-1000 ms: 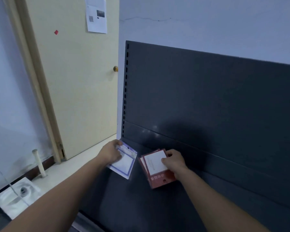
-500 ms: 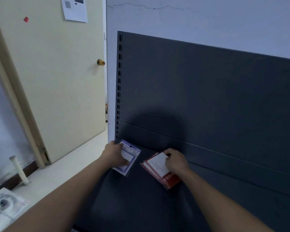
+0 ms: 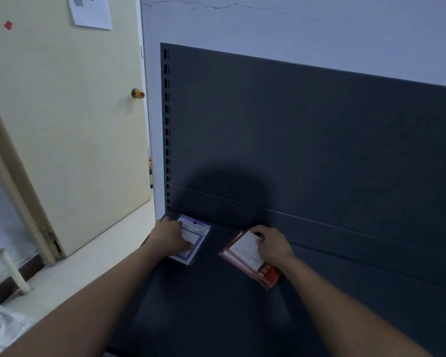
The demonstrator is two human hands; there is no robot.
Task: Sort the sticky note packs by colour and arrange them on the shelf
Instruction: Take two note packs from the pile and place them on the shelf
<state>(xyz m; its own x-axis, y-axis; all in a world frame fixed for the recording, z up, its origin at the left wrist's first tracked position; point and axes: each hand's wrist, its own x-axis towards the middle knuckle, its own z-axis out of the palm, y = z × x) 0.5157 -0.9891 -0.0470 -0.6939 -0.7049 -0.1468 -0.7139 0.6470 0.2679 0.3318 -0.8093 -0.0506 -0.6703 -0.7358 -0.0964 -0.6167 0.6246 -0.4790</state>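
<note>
- The purple pack [image 3: 196, 231] lies at the back left corner of the shelf [image 3: 216, 310], under the left hand [image 3: 169, 237]. The thumb lies across its white face, and the fingers seem to curl at its left edge.
- The red packs [image 3: 269, 273] are a small, slightly fanned stack well to the right of the purple one. They sit low on the shelf, though I cannot tell if they are fully set down.
- The right hand [image 3: 274, 245] grips the stack, with fingers curled over its far edge and the thumb on the white front.
- These packs look light, flat and fairly stiff. Their wrapping is probably glossy, so stacked ones may slide over each other.
- The best hold is likely a pinch across opposite edges, keeping the stack squared.
- The shelf is dark, smooth metal with an upright back panel [image 3: 307, 130], against which the packs could be lined up.
- A pale wall [image 3: 307, 24] rises behind the shelf, and to the left is a cream door [image 3: 70, 130] with a brass knob [image 3: 137, 93] and a sheet of paper [image 3: 92, 11].
- A white pipe [image 3: 11, 269] stands on the light floor [image 3: 98, 251].
</note>
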